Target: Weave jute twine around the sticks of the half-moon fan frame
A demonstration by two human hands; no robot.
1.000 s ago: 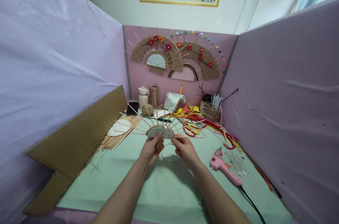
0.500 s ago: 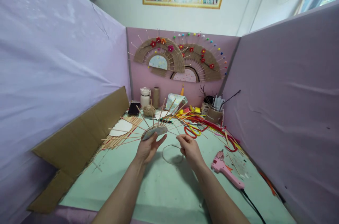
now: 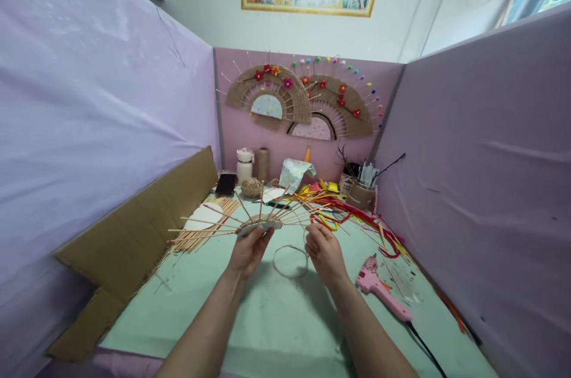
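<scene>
**Two hands working a fan frame above the surface**

Your left hand [image 3: 248, 252] is holding a half-round fan frame [image 3: 259, 224] by its lower edge, fingers clamped on it, with thin wooden sticks spreading out flat and upward from it. You are keeping it in the air above the green surface [image 3: 276, 330]. Your right hand [image 3: 325, 251] is sitting just beside the frame, fingers pinched together on a thin twine [image 3: 289, 260] that is looping down onto the surface between your hands. A pink glue gun [image 3: 382, 291] is lying to your right, near that wrist.
</scene>
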